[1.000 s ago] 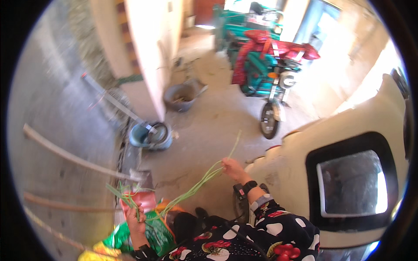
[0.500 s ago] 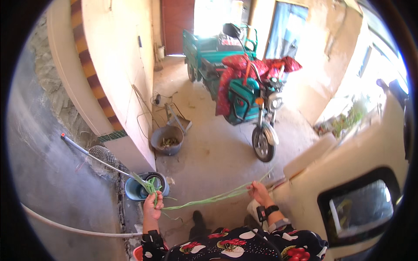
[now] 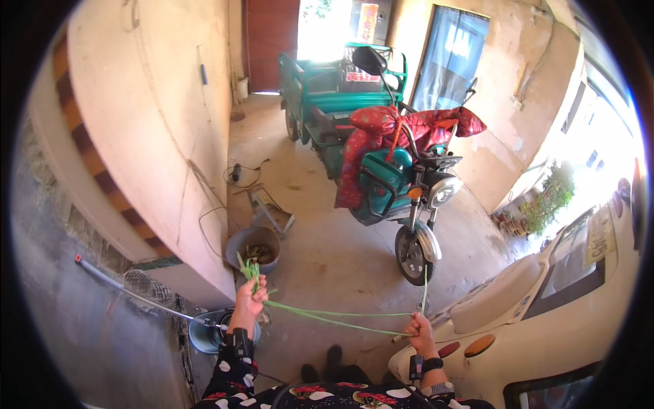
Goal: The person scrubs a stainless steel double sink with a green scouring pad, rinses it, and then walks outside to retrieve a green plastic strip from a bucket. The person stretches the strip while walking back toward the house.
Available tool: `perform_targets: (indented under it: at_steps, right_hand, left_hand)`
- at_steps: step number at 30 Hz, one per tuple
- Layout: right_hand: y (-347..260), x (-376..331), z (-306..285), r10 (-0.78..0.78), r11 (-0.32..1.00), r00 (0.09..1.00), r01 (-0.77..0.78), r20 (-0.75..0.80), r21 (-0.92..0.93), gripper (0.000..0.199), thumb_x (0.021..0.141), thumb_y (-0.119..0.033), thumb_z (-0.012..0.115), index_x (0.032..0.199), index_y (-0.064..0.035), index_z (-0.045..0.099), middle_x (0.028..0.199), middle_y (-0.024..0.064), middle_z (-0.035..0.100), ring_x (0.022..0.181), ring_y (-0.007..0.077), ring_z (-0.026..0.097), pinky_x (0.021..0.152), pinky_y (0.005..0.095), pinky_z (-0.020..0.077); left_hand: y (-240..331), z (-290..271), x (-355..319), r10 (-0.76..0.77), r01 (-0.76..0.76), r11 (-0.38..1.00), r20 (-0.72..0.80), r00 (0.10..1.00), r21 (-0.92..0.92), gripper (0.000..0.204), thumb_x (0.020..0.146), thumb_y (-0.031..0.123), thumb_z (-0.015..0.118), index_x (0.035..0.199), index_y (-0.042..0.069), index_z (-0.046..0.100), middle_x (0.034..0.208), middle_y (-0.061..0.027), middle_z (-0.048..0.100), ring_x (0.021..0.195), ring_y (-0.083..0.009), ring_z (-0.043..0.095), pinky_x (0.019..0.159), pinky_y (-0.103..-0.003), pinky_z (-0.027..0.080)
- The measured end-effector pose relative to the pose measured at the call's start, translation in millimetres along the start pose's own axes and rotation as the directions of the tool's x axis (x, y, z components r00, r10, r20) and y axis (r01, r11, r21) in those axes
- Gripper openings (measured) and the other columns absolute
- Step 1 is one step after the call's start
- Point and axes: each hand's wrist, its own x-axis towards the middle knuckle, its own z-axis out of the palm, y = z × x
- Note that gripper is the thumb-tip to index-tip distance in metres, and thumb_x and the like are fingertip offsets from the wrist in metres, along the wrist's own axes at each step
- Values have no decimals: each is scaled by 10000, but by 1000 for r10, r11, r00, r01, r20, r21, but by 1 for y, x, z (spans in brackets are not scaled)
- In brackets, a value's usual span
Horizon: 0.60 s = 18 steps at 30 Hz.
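Observation:
A bundle of green twine-like strands (image 3: pixel 306 311) stretches nearly level between my two hands. My left hand (image 3: pixel 252 294) is closed round its bunched end, and a short tuft sticks up above the fist. Two long strands run from there to my right hand (image 3: pixel 421 334), whose fingers are closed on them. Past the right fist a single strand rises toward the tricycle's front wheel. Behind my left hand is a dark tub (image 3: pixel 235 244) holding dry brownish scraps. Below my left forearm, partly hidden, sits a blue bucket (image 3: pixel 204 339) with a thin metal rod (image 3: pixel 136 294) leaning over it.
Ahead stands a green cargo tricycle (image 3: pixel 385 178) with a red padded cover on its handlebars. A cream vehicle (image 3: pixel 422 354) takes up the right side. A pale wall (image 3: pixel 153 136) rises at the left. A dustpan (image 3: pixel 274 213) and a loose cable (image 3: pixel 248 178) lie beyond the tub.
My view has shifted, so the tricycle and vehicle appear larger. The green strands are spread wider between my hands, and one now rises from the right fist. Both hands keep their hold.

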Motion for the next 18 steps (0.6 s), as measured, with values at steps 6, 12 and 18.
perform_targets:
  at_steps: [6,12,18]
  right_hand:
    - [-43,50,-9,-225,965,966,239,-129,104,125,899,-230,512,890,-110,543,575,-49,381,395,58,257,423,229,245]
    - [-100,93,-5,-357,904,903,398,-238,155,184,895,-207,518,1032,-87,546,703,-37,516,407,30,252,408,193,229]
    - [-134,123,-26,-386,890,878,436,-283,136,199,906,-117,494,1093,-50,504,930,55,566,394,19,272,398,187,239]
  left_hand:
    - [-19,87,117,-2,4,1000,147,989,-14,252,915,289,470,919,48,543,720,-17,553,400,-62,324,426,-224,268]
    - [-41,174,178,-241,213,965,197,950,153,240,880,276,530,924,40,530,735,-60,563,395,-65,339,415,-213,270]
    - [-93,234,230,-492,416,846,190,849,334,206,844,187,543,967,21,543,768,-44,559,419,-60,322,433,-207,281]
